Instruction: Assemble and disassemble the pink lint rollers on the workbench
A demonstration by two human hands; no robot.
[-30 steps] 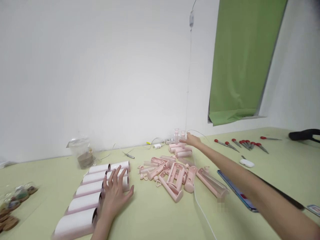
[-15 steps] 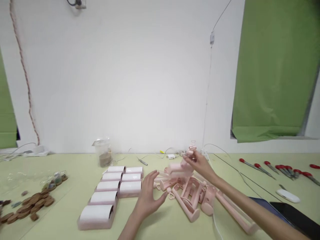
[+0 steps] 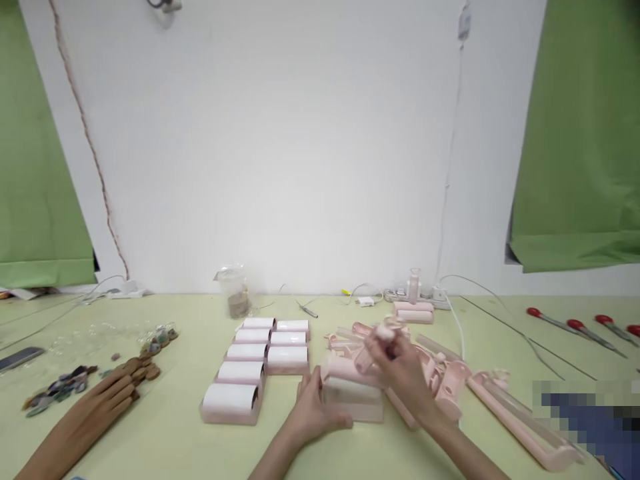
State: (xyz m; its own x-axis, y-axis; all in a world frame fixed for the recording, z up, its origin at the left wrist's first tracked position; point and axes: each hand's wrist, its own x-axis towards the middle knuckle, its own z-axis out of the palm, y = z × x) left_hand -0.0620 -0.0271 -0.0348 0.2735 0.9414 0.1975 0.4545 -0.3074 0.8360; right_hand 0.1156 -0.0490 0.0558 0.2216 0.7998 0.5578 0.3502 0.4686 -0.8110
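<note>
My left hand (image 3: 315, 412) grips the left side of a pink roller case (image 3: 350, 393) that sits on the green table (image 3: 165, 440) in front of me. My right hand (image 3: 400, 370) hovers just above and to the right of that case, fingers closed round a small pink handle piece (image 3: 373, 347). Behind my right hand lies a pile of pink roller parts (image 3: 435, 373). To the left, several pink cases with white rolls (image 3: 250, 373) stand in two rows.
Another person's hand (image 3: 95, 403) lies flat at the left edge beside small brown and dark pieces (image 3: 65, 383). A clear cup (image 3: 235, 293), cables and a power strip (image 3: 425, 297) line the wall. Red-handled screwdrivers (image 3: 580, 323) lie at far right. A phone (image 3: 20, 358) is far left.
My right hand came back from the far side of the pile with a pink piece. My left hand moved right onto a pink case. The view swung left, showing another person's hand.
</note>
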